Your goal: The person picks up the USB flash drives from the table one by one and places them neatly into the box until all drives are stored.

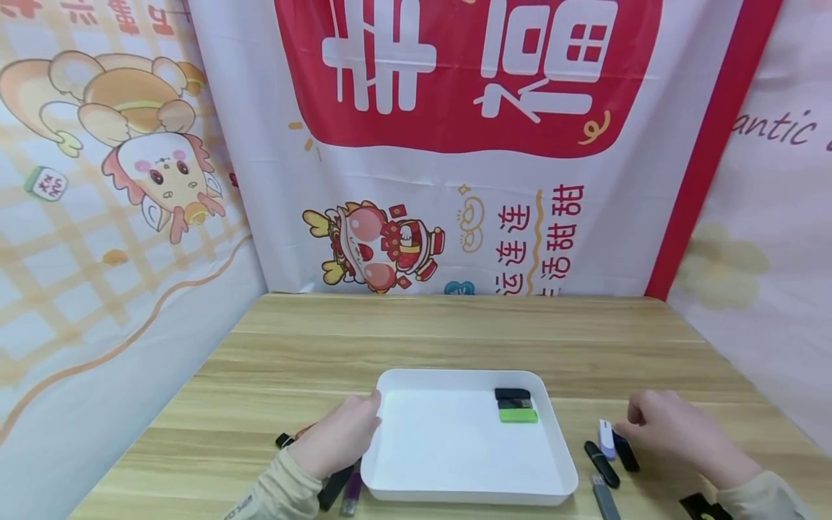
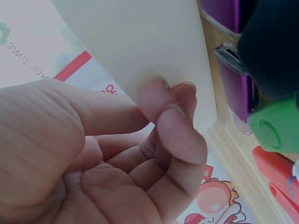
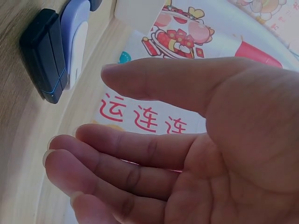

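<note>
My left hand (image 1: 341, 435) is at the left rim of a white tray (image 1: 455, 493). Its fingers (image 2: 182, 135) curl loosely towards the thumb in front of the tray's outer wall, with nothing seen between them; whether they touch the wall I cannot tell. Below that hand lie purple USB flash drives (image 1: 352, 493), a green one (image 2: 275, 123) and a red one (image 2: 280, 172). My right hand (image 1: 679, 433) hovers with thumb and fingers apart over a black flash drive (image 1: 625, 453), beside a white-and-lavender flash drive (image 1: 606, 438). Inside the tray, a green flash drive (image 1: 518, 416) lies below two dark ones.
Right of the tray lie another black flash drive (image 1: 601, 464), a grey flash drive (image 1: 605, 498) and a black-and-yellow item (image 1: 704, 507), partly cut off. Printed cloths (image 1: 448, 173) hang behind and beside the wooden table (image 1: 455, 325).
</note>
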The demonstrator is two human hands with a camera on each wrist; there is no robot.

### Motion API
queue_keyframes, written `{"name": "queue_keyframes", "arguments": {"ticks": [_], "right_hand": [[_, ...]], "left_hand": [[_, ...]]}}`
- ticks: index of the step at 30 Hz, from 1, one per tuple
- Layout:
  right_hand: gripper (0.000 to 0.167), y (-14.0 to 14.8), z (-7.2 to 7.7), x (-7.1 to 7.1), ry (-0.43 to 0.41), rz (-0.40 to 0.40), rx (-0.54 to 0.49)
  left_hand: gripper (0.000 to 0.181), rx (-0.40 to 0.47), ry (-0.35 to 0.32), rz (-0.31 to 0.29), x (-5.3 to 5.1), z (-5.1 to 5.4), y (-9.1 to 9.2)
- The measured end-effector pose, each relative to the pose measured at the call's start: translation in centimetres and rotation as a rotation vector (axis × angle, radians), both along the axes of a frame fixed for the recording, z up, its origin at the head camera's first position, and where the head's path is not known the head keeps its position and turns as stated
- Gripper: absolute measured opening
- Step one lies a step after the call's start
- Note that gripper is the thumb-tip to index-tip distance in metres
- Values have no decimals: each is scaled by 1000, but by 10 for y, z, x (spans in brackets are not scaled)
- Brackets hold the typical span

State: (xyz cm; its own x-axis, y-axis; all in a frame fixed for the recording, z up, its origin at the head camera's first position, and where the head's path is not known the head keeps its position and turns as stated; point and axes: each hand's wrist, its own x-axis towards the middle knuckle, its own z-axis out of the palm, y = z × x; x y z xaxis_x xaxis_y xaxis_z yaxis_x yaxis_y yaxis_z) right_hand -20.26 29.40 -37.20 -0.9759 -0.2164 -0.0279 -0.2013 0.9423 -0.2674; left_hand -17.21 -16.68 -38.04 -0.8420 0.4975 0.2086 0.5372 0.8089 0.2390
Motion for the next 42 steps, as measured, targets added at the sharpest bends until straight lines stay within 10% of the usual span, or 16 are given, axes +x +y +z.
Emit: {"name": "queue_keyframes", "arguments": {"ticks": [42], "right_hand": [[35, -5, -11, 1, -98, -29, 2]], "left_hand": [[40, 0, 1, -10, 1, 1, 0]]}}
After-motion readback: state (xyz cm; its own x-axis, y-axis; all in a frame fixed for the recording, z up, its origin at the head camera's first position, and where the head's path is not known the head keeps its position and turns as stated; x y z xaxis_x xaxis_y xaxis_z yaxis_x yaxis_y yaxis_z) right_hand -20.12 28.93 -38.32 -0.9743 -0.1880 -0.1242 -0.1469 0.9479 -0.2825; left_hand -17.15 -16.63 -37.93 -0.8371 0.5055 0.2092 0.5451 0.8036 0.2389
